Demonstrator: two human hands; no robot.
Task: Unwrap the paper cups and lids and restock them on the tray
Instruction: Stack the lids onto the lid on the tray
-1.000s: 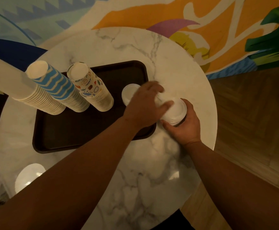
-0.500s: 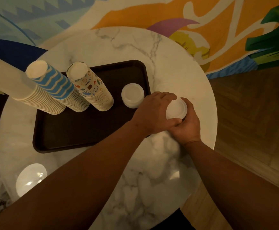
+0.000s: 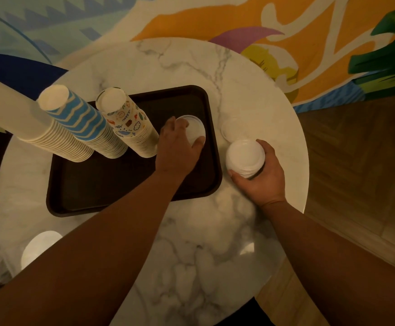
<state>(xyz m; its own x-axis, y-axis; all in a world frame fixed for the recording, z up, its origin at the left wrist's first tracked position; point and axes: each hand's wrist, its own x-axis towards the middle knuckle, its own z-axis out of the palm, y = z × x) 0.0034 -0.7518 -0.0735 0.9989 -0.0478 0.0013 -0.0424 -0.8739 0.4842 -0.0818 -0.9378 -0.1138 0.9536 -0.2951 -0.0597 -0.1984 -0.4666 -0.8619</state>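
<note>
A dark brown tray (image 3: 111,184) lies on the round marble table (image 3: 250,95). Three tall stacks of upturned paper cups stand along the tray's left side: a plain white stack (image 3: 24,116), a blue zigzag stack (image 3: 81,118) and a cartoon-print stack (image 3: 128,121). On the tray's right part sits a pile of white lids (image 3: 195,130); my left hand (image 3: 177,147) is curled round it. My right hand (image 3: 260,175) grips a second stack of white lids (image 3: 244,157) just right of the tray, over the table.
A faint clear lid or wrapper (image 3: 233,129) lies on the table between the tray and my right hand. A white round object (image 3: 39,248) sits at the table's near left edge. Wooden floor (image 3: 356,172) lies to the right, a painted wall behind.
My left hand left the lid stack in my right hand and moved left onto the lid pile on the tray. My right hand stayed about where it was, holding its stack.
</note>
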